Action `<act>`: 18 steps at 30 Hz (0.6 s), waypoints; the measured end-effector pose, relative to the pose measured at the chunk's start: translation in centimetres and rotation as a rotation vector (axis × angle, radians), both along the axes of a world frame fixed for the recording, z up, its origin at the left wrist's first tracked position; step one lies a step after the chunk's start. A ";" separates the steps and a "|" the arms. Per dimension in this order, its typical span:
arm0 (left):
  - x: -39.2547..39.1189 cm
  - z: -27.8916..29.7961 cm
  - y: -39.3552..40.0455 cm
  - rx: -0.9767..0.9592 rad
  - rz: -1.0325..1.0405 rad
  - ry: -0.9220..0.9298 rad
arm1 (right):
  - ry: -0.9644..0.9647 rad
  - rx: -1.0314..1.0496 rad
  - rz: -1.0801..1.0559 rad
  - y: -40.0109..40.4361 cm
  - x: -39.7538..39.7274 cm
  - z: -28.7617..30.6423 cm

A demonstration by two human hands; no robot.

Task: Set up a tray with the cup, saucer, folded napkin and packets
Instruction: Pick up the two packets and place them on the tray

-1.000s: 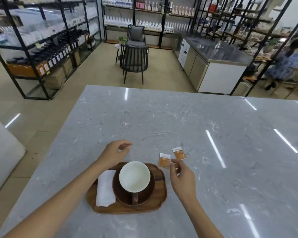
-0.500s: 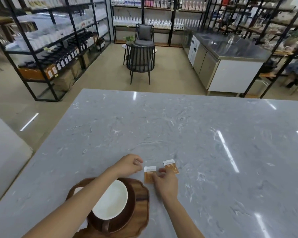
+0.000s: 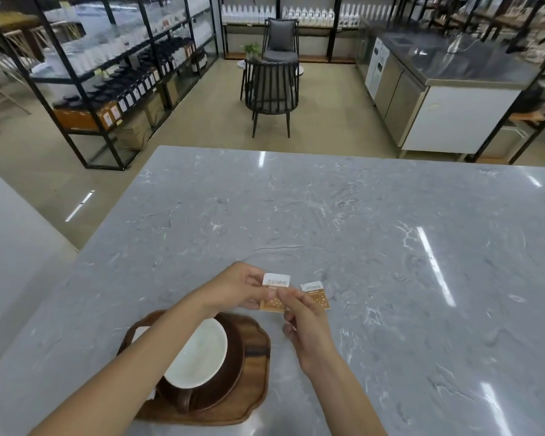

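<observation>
The tray (image 3: pixel 255 366) already carries the saucer (image 3: pixel 233 366), cup (image 3: pixel 199 354) and napkin (image 3: pixel 138 333). 1 packet (image 3: pixel 276 292), flat on the table (image 3: pixel 390 247) 0.5 s ago, is now pinched by the left hand (image 3: pixel 236 286) and right hand (image 3: pixel 306 316). 1 second packet (image 3: pixel 317 294) remains on the table; both packets are judged outstanding.

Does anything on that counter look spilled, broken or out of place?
Nothing spilled or broken. The only stray items are two packets: one pinched between both hands, the other lying on the marble counter beside the wooden tray, not on it.
</observation>
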State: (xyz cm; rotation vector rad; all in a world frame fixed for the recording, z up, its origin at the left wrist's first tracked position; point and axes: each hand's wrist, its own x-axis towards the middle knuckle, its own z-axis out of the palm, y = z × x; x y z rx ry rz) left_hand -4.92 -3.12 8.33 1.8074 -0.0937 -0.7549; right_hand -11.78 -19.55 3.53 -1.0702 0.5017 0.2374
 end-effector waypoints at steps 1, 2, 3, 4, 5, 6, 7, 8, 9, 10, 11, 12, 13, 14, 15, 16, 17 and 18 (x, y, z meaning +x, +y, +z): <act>-0.3 0.5 0.0 -0.029 0.023 -0.014 | -0.016 0.022 0.005 -0.2 -0.1 0.2; -0.7 0.9 0.1 -0.055 0.048 -0.023 | -0.031 0.042 0.012 -0.4 -0.3 0.3; -1.1 1.1 0.2 -0.081 0.076 -0.027 | -0.046 0.058 0.022 -0.6 -0.3 0.3; -1.5 1.3 0.2 -0.106 0.105 -0.027 | -0.056 0.065 0.035 -0.9 -0.4 0.3; -2.0 1.3 0.2 -0.127 0.132 -0.028 | -0.064 0.059 0.050 -1.2 -0.4 0.3; -2.5 1.2 0.1 -0.141 0.158 -0.033 | -0.068 0.044 0.071 -1.6 -0.5 0.2; -3.0 1.0 0.0 -0.146 0.184 -0.042 | -0.066 0.029 0.096 -1.9 -0.5 0.1; -3.5 0.6 -0.2 -0.143 0.213 -0.051 | -0.060 0.022 0.129 -2.4 -0.5 0.0; -3.9 0.3 -0.5 -0.133 0.244 -0.059 | -0.051 0.014 0.172 -2.8 -0.4 -0.2; -4.4 -0.1 -0.9 -0.119 0.279 -0.064 | -0.041 0.002 0.215 -3.3 -0.3 -0.3; -4.8 -0.5 -1.2 -0.105 0.320 -0.065 | -0.028 -0.008 0.247 -3.8 -0.1 -0.6; -5.1 -0.9 -1.5 -0.096 0.366 -0.064 | -0.008 -0.021 0.252 -4.3 0.2 -0.9; -5.5 -1.2 -1.8 -0.091 0.415 -0.064 | 0.014 -0.045 0.222 -4.8 0.6 -1.2; -5.8 -1.4 -1.9 -0.089 0.457 -0.069 | 0.025 -0.115 0.177 -5.4 1.0 -1.6; -6.1 -1.6 -2.0 -0.089 0.485 -0.079 | 0.010 -0.240 0.133 -6.0 1.4 -2.0; -6.4 -1.7 -2.0 -0.090 0.495 -0.091 | -0.023 -0.403 0.094 -6.7 1.9 -2.5; -6.7 -1.8 -2.1 -0.091 0.492 -0.102 | -0.061 -0.575 0.062 -7.2 2.4 -3.0; -7.0 -1.9 -2.2 -0.093 0.481 -0.109 | -0.092 -0.739 0.057 -7.7 2.9 -3.4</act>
